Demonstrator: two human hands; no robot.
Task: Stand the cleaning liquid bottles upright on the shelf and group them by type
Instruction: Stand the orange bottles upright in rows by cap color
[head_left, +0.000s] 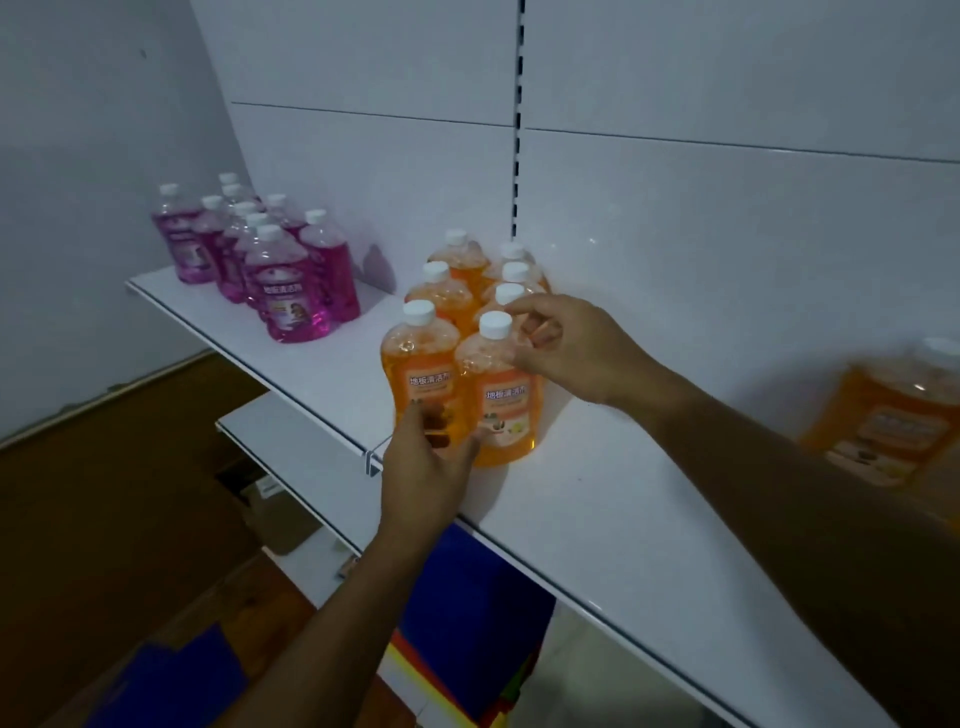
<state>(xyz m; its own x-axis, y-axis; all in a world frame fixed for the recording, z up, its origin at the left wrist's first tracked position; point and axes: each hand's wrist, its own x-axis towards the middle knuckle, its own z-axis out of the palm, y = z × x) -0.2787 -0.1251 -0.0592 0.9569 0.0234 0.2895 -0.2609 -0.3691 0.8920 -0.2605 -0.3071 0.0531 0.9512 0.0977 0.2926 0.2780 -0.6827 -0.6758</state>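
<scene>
Several orange cleaning liquid bottles (441, 312) with white caps stand upright in two rows near the middle of the white shelf (597, 493). My left hand (423, 462) touches the lower front of the front-left orange bottle (421, 374), fingers loosely spread. My right hand (571, 348) curls its fingers round the neck and shoulder of the front-right orange bottle (501, 410). Several purple bottles (260, 254) stand upright in a group at the shelf's left end. One more orange bottle (893, 415), blurred, stands at the far right edge.
The white back panel (675, 182) with a slotted upright rises behind the shelf. A lower shelf (291, 441) juts out below on the left. Blue, red and yellow boxes (467, 623) sit under the shelf. Brown floor lies to the left.
</scene>
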